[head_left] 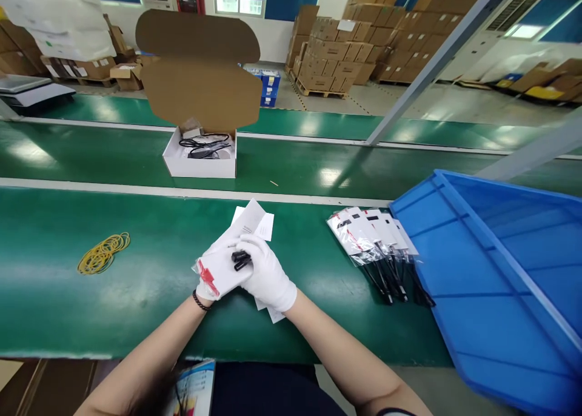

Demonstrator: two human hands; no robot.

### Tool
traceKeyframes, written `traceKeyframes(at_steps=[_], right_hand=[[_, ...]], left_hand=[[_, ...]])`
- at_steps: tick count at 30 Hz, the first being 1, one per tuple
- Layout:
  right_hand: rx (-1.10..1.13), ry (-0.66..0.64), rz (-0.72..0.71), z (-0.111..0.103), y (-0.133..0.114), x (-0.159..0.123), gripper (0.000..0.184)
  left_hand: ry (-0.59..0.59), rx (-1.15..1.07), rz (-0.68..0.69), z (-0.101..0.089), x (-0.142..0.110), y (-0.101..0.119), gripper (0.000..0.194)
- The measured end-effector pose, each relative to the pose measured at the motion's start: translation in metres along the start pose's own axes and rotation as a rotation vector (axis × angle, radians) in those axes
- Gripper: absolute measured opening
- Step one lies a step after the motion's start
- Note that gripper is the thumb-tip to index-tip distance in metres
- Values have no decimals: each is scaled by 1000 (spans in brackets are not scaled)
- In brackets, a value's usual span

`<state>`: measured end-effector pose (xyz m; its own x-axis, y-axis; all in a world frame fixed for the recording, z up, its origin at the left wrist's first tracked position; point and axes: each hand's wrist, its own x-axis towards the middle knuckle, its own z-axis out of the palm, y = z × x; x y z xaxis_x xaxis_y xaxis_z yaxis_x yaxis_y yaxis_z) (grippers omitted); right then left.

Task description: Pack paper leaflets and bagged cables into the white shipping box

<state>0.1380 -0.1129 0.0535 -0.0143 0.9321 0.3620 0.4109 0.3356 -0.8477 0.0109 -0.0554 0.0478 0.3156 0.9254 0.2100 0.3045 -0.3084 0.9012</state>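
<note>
Both of my hands wear white gloves and meet over the green table [54, 295]. My left hand [217, 269] grips a clear plastic bag with a red mark [205, 275] together with folded white paper leaflets [253, 221]. Pressed against it, my right hand [268, 276] pinches a small black part [240, 260] at the bag. More white paper pokes out beneath my right wrist.
A fanned pile of bagged black cables [375, 243] lies right of my hands, beside a tilted blue plastic crate [500, 270]. Yellow rubber bands [103, 252] lie at left. An open white carton with cables [202, 152] stands on the conveyor belt beyond.
</note>
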Motion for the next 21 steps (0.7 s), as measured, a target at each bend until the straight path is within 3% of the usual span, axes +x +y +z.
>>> traceKeyframes(at_steps=[1,3,7,11,13,17,21], right_hand=[[-3,-19,2,-1,2,2,31],[26,-4,123,-9,6,6,30],[380,188,429,-44,16,16,52],[812,68,539,-78,30,16,48],[872,-9,603,-79,37,10,50],[912,-170,717,-60,47,-1,52],[914,-188,791,-45,50,-1,54]], left_hand=[[-20,3,-6,0,1,0,27],[-29,-2,-30,-2,3,-1,10],[-14,93,-152,-10,7,-9,37],[3,154,-307,-19,13,-18,41],[-25,130,-341,-21,14,-20,45],[-60,19,-360,-18,12,-21,45],[-101,43,-336,-6,3,-16,47]])
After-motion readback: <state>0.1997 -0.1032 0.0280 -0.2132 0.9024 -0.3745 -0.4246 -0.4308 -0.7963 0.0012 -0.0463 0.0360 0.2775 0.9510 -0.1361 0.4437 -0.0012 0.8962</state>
